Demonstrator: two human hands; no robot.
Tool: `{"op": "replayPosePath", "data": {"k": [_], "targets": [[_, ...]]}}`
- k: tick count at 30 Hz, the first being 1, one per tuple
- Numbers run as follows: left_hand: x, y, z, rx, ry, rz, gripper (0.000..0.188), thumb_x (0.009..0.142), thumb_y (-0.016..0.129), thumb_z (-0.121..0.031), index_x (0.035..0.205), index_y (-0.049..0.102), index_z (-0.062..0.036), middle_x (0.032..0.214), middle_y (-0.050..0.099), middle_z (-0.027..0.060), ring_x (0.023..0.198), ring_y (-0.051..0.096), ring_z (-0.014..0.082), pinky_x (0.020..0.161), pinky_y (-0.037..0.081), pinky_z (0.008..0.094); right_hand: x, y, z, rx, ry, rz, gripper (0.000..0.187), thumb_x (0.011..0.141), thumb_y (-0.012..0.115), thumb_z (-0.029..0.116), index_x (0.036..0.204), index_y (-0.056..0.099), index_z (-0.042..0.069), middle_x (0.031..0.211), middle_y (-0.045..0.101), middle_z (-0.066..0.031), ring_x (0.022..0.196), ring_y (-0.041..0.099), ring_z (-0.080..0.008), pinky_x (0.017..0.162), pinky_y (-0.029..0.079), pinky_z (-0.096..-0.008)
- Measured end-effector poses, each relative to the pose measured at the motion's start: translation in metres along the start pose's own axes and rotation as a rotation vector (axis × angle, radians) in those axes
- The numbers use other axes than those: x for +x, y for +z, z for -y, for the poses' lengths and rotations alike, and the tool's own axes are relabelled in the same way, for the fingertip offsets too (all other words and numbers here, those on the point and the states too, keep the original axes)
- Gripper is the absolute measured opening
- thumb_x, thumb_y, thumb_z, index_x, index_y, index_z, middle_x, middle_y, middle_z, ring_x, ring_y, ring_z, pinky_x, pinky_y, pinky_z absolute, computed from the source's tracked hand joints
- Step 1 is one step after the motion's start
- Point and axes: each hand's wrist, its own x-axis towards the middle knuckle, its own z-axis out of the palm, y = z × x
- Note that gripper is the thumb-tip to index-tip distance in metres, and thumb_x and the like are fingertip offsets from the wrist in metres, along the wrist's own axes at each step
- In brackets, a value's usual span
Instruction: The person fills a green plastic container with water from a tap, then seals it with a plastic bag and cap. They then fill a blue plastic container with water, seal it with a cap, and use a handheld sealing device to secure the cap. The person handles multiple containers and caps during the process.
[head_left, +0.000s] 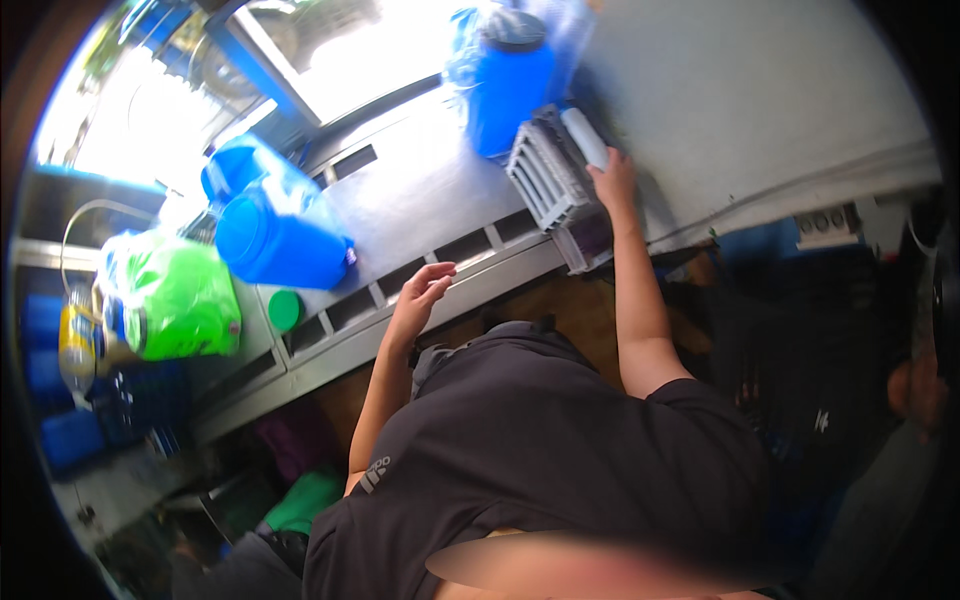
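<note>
right hand (614,180) grips a pale cylinder (583,136) beside a slatted grey rack (546,182)

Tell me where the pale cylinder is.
In the head view, the pale cylinder is above and right of centre, beside the grey rack, its lower end at the right hand.

A pale cylinder (584,138) tilts beside the grey slotted rack (545,180).

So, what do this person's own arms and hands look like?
Both the left hand and right hand are bare, with no gloves to be seen. The forearms are uncovered too, with no cables on them. The right sleeve is short and dark, part of a dark shirt with a small pale grey printed mark.
</note>
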Motion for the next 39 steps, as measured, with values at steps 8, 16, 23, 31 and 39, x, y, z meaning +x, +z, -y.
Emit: {"op": "replayPosePath", "data": {"k": [8,16,23,31,39], "targets": [[-0.037,-0.013,0.024,0.000,-0.054,-0.120,0.035,0.097,0.059,-0.028,0.126,0.060,-0.0072,0.122,0.064,0.0049,0.112,0.056,0.0122,0.095,0.043,0.0294,-0.021,0.009,0.058,-0.131,-0.212,-0.355,0.059,0.077,0.076,0.023,0.131,0.053,0.016,0.127,0.051,-0.0122,0.113,0.048,-0.0387,0.086,0.042,-0.0553],[-0.053,-0.047,0.049,-0.061,-0.148,-0.114,0.037,0.097,0.060,-0.032,0.126,0.060,-0.0097,0.121,0.064,0.0041,0.113,0.056,0.0132,0.098,0.042,0.0304,-0.164,0.046,0.218,0.450,-0.535,0.344,0.036,0.079,0.069,0.010,0.114,0.064,0.005,0.117,0.055,-0.0192,0.115,0.047,-0.0371,0.102,0.037,-0.0479],[-0.078,-0.128,0.075,0.005,-0.158,-0.126,0.041,0.095,0.062,-0.034,0.127,0.060,-0.0091,0.120,0.064,0.0052,0.110,0.056,0.0146,0.097,0.042,0.0308,-0.249,0.065,0.301,0.480,-0.682,0.643,0.037,0.086,0.068,0.017,0.122,0.062,0.014,0.123,0.055,-0.0161,0.102,0.055,-0.0292,0.081,0.049,-0.0369],[-0.103,-0.270,0.074,0.070,-0.207,-0.080,0.039,0.092,0.064,-0.039,0.114,0.066,-0.0072,0.103,0.068,0.0037,0.095,0.060,0.0113,0.081,0.046,0.0257,-0.279,0.075,0.377,0.449,-0.521,0.890,0.030,0.091,0.060,0.021,0.120,0.057,0.014,0.125,0.054,-0.0123,0.111,0.057,-0.0387,0.095,0.045,-0.0455],[0.020,-0.482,-0.066,0.288,0.280,-0.838,0.038,0.094,0.059,-0.033,0.113,0.064,-0.0009,0.104,0.066,0.0093,0.098,0.059,0.0190,0.088,0.047,0.0334,-0.302,0.078,0.389,0.460,-0.383,0.784,0.028,0.092,0.060,0.019,0.119,0.060,0.014,0.117,0.060,-0.0111,0.101,0.062,-0.0290,0.082,0.052,-0.0398]]}}
